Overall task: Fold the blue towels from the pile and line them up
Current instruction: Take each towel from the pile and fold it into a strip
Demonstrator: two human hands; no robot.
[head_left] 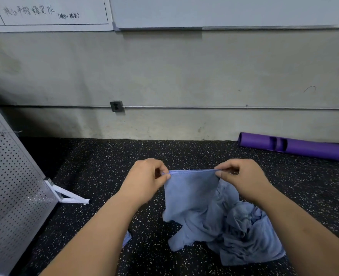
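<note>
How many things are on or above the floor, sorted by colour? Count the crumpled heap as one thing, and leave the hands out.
Blue: 3 (held towel, crumpled heap, small cloth piece, mostly hidden)
Purple: 1 (tube)
Silver: 1 (perforated panel)
Total: 5

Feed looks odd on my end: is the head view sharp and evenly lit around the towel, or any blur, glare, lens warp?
Head view: the held towel, left hand and right hand are sharp, softly lit, no glare; floor behind the perforated panel is in shadow; forearms stretch large at the bottom edge, wide-lens distortion.
</note>
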